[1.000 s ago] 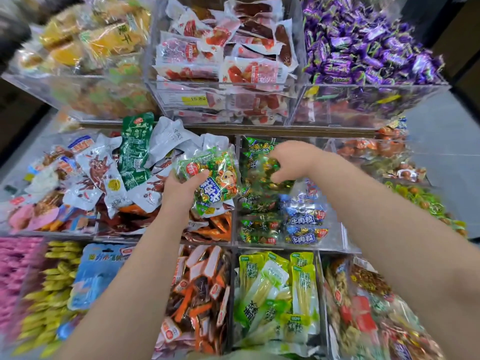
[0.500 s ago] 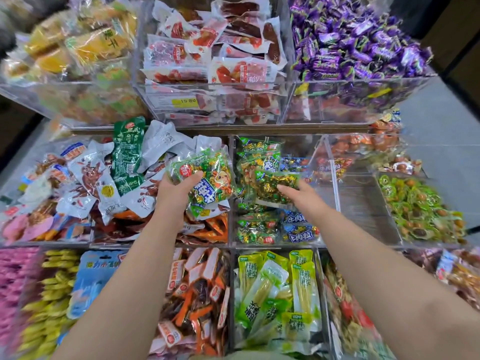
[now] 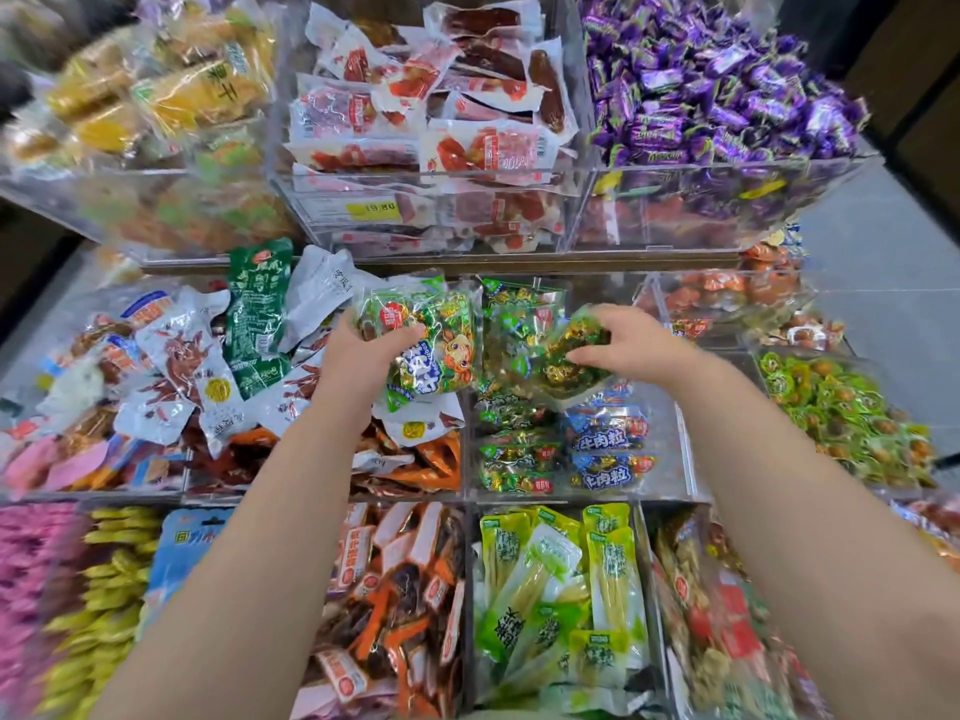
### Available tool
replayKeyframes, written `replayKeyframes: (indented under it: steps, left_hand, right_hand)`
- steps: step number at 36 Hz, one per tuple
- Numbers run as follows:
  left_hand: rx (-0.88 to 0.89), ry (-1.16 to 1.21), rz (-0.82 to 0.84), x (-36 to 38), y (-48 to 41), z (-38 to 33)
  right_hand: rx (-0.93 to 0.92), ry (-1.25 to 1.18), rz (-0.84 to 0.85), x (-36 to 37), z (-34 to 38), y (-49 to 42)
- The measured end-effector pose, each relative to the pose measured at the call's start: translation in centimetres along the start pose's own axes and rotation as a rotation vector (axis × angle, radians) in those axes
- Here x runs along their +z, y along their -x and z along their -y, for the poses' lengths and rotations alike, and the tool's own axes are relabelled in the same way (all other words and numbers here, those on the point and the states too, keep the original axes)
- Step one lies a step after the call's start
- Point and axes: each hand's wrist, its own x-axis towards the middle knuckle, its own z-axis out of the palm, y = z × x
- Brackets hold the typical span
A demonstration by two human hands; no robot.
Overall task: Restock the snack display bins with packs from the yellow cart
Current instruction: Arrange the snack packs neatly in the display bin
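Your left hand (image 3: pixel 363 358) holds a bundle of packs (image 3: pixel 428 345) just left of the middle bin (image 3: pixel 670 449). Your right hand (image 3: pixel 636 345) holds one pack (image 3: pixel 574 358) over that bin, above the loose packs (image 3: pixel 605 433) lying in it. Behind stands a raised row of bins (image 3: pixel 441 215), and a nearer row (image 3: pixel 469 589) lies under your arms.

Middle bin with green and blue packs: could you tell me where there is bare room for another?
A narrow bare strip lies between the blue packs and the bin's right wall. The left is crowded with green packs; the right hand holds one over the back.
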Motion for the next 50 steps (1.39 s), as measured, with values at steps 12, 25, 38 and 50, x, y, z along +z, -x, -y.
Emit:
replayKeyframes:
  steps: [12,25,38,50]
  left_hand:
    - [-0.053,0.022,-0.01,0.3,-0.4,0.5]
    - [-0.035,0.067,-0.004,0.4,-0.5,1.1]
    - [-0.06,0.017,0.021,-0.1,0.1,0.4]
    - [-0.023,0.018,0.011,0.1,-0.2,1.2]
  right_hand:
    - [0.222,-0.482,-0.306,6.8,-0.4,-1.7]
    - [0.223,-0.135,-0.676,11.9,3.0,2.0]
    - [0.269,-0.143,-0.365,10.6,-1.0,-0.4]
    - [0.233,-0.42,-0.432,12.7,-0.1,-2.7]
